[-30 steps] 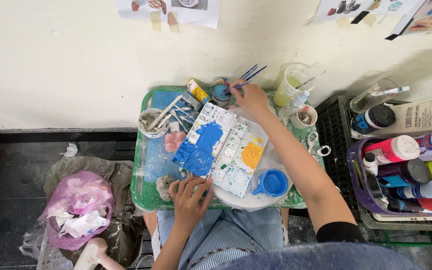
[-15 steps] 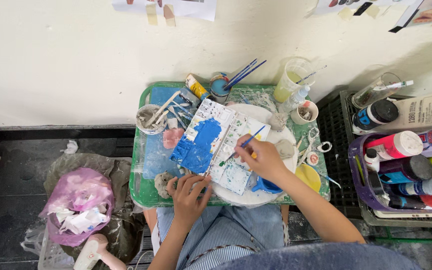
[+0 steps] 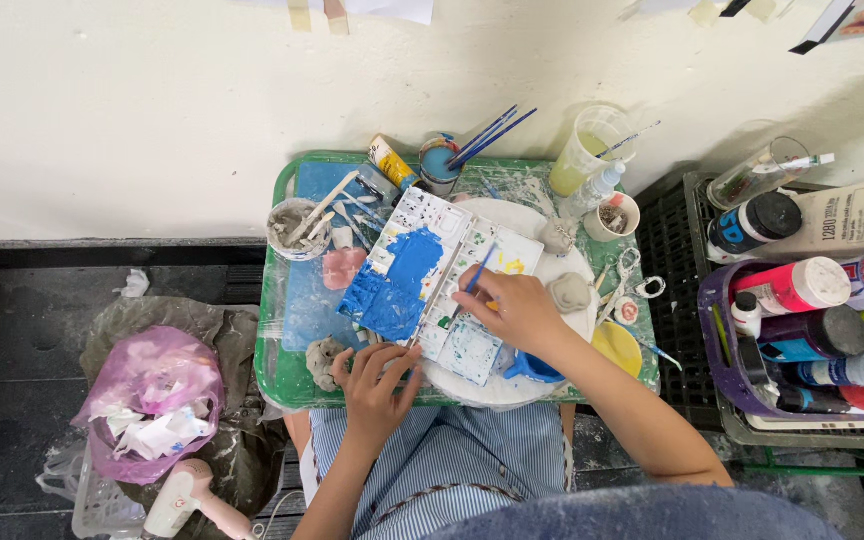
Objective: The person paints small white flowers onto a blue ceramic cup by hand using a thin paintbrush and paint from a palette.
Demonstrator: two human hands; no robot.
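Observation:
My right hand [image 3: 514, 310] holds a thin blue paintbrush [image 3: 479, 270] with its tip over the white paint palette [image 3: 430, 275], which is smeared with blue and some yellow. My left hand [image 3: 377, 378] rests at the palette's near edge, fingers curled against it, close to a small grey clay piece [image 3: 324, 358]. The palette lies on a white round plate [image 3: 572, 270] on a green tray [image 3: 282, 370] across my lap.
A cup of blue brushes [image 3: 442, 165], a yellow-water jar [image 3: 582, 150], a bowl with tools [image 3: 297, 228] and clay lumps [image 3: 569, 292] crowd the tray. A purple basket of paint bottles [image 3: 812, 330] stands right. A pink bag [image 3: 152, 385] and hairdryer [image 3: 187, 500] lie left.
My right hand came back from the brush cup at the tray's far edge to the palette and now dabs the brush nearer the middle. My left hand stayed put.

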